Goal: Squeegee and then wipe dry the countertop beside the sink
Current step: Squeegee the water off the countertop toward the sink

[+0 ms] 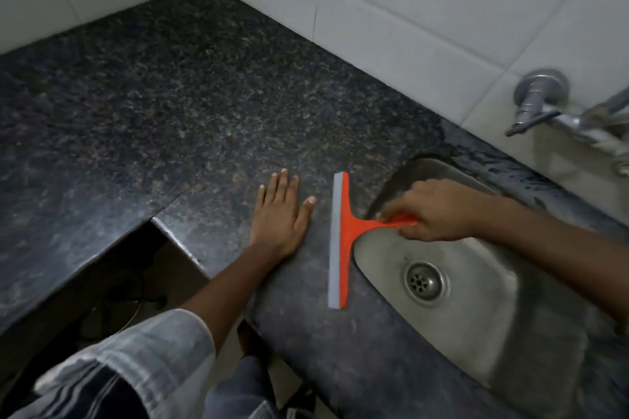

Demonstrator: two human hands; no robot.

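Squeegee [340, 241], orange with a grey rubber blade, lying flat on the dark speckled tabletop [170, 105], blade edge running near to far just beside the left rim of the sink [476, 343]. Orange handle reaching rightward out over the sink's edge, gripped at its end by the right hand [439, 211]; fingers [394, 218] curled tight around the handle, holding it. Right forearm stretched across the basin from the lower right.

Left hand [280, 214] pressed palm-down on the tabletop just left of the blade, fingers spread wide and flat, holding nothing, apart from the squeegee. Left forearm leading back to a pale striped sleeve [146, 360] at the bottom edge.

Steel basin dull and smeared, round drain [423, 281] near its left side. Water droplets visible on the stone strip behind the sink, near the wall. Metal tap [544, 102] fixed to the white tiled wall [408, 10] above the far right corner of the sink. Tabletop running back into a corner where two tiled walls meet, with a notched front edge on the left above a dark opening [112, 289], some cable faintly seen inside.
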